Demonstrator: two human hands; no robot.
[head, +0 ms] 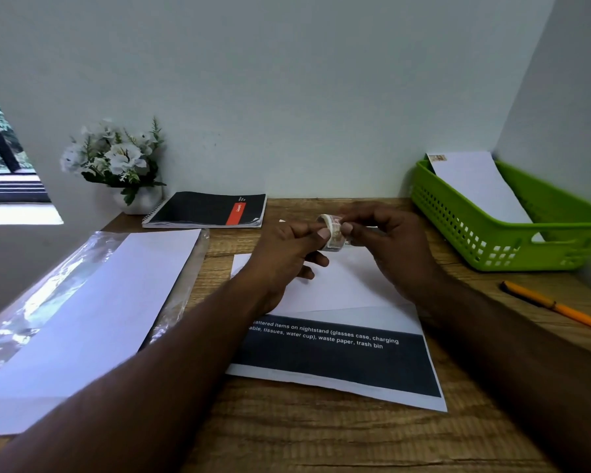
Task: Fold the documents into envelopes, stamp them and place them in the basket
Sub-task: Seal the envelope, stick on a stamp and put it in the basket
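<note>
Stamping step: both hands, left hand and right hand, pinch the stamp roll over the envelope; next it probably needs one peeled off and stuck on

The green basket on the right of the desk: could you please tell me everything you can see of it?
The green basket looks like moulded plastic, rectangular, with walls pierced by rows of small holes and a handle slot in its near end. It stands upright on the wooden desk at the back right, near the corner of the walls. One white envelope lies in it, leaning up over the far rim, a stamp on its upper left corner. Neither hand touches the basket; an orange pencil lies apart in front of it.
</note>
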